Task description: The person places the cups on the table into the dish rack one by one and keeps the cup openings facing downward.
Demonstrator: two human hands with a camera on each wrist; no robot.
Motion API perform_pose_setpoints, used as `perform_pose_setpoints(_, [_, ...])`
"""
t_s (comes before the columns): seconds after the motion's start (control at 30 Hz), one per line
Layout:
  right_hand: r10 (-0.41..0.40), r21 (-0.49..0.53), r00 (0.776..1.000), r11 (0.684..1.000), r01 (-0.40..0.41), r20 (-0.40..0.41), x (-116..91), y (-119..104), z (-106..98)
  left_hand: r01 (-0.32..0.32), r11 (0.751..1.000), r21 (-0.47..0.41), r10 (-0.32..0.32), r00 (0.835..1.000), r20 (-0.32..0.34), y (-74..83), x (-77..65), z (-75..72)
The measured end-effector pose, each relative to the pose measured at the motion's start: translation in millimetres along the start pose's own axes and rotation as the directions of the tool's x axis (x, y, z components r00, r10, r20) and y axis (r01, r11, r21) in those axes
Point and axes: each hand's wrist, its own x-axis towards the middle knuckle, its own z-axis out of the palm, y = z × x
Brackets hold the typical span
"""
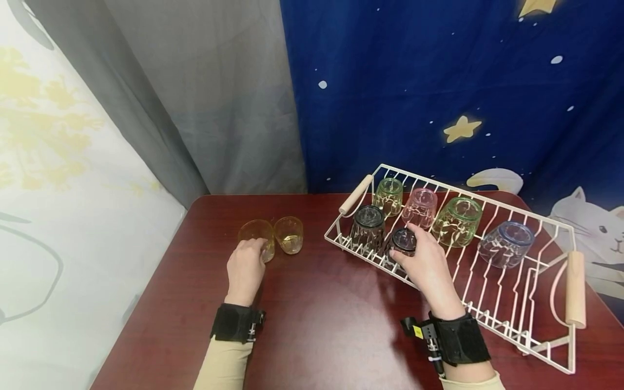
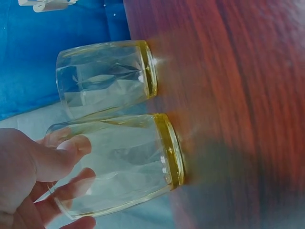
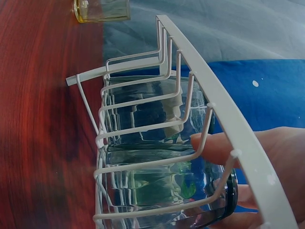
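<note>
L hand: fingers pinching lg. yellow glass nr rim, upright on desk.
Sm. yellow glass: just beside, at 3 o'clock.
R hand: fingers curled round sm. dark glass in rack, 10 o'clock of ctr.
Lg. dark glass: adj., 10 o'clock.
Yellow risk: shift twd 3 o'clock could knock neighbour.
Dark risk: tilted lift could snag wires, chip glass.

A starry blue curtain meets a grey curtain behind the reddish-brown tabletop. A white, yellow-patterned backdrop fills the left.
</note>
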Motion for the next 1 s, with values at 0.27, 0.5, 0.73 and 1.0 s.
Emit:
perform_pose_setpoints(0.27, [0.022,0.011,1.0,1.0,-0.022,0.014,-0.3,-2.6,-2.3,-0.018,1.0,0.016,0.019,0.999,-0.045,-2.7,-0.2,1.3])
perform_pose_setpoints(0.5, [-0.01,0.047,0.998,0.999,0.012,-0.057,-3.3,-5.9,-5.1,0.012,1.0,0.003,-0.012,0.998,-0.061,-3.5,0.3,-2.6])
perform_pose_setpoints(0.73, [-0.042,0.069,0.989,0.996,0.053,-0.142,-6.0,-9.0,-4.8,0.033,0.999,-0.017,-0.035,0.994,-0.104,-0.2,5.0,-13.0])
perform_pose_setpoints(1.0, [-0.12,0.088,0.961,0.985,0.146,-0.251,-9.3,-12.7,-2.4,0.026,0.999,-0.034,-0.032,0.982,-0.188,5.3,5.2,-28.1])
